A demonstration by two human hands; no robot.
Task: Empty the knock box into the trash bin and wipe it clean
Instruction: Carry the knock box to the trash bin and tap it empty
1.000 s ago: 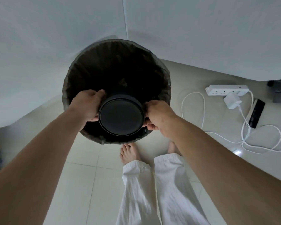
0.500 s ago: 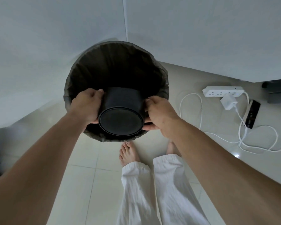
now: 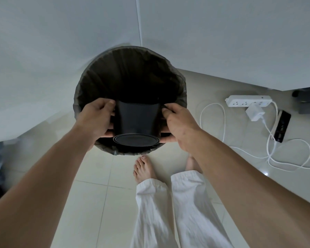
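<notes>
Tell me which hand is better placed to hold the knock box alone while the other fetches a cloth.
Probably the left hand: its fingers wrap further around the knock box wall. The right hand grips nearer the edge.

white trousers (image 3: 168,212) (creased), bare feet (image 3: 143,169)

A single head-worn, wide-angle view is given, aimed steeply down and forward along both outstretched arms. The left hand (image 3: 95,117) and right hand (image 3: 179,122) are seen close, mid-frame, with the floor (image 3: 100,176) well below them.
</notes>
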